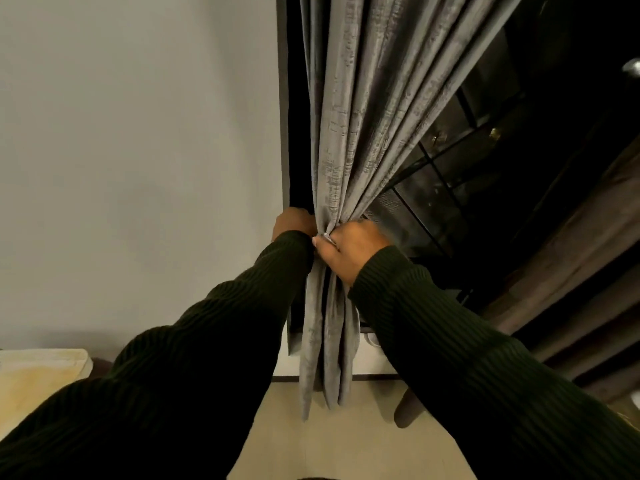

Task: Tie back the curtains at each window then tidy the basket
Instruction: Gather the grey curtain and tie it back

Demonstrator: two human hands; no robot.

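a: pale wall [138, 150] left of the grey curtain [349, 133], dark window [519, 150] to its right.
b: and the curtain's bunched tight between both hands, just right of that wall.
a: left hand [292, 223] curls behind the gather; right hand [349, 249] pinches a thin tie [327, 238] at the front.
b: dark ribbed sleeves [450, 341] reaching up beside it.
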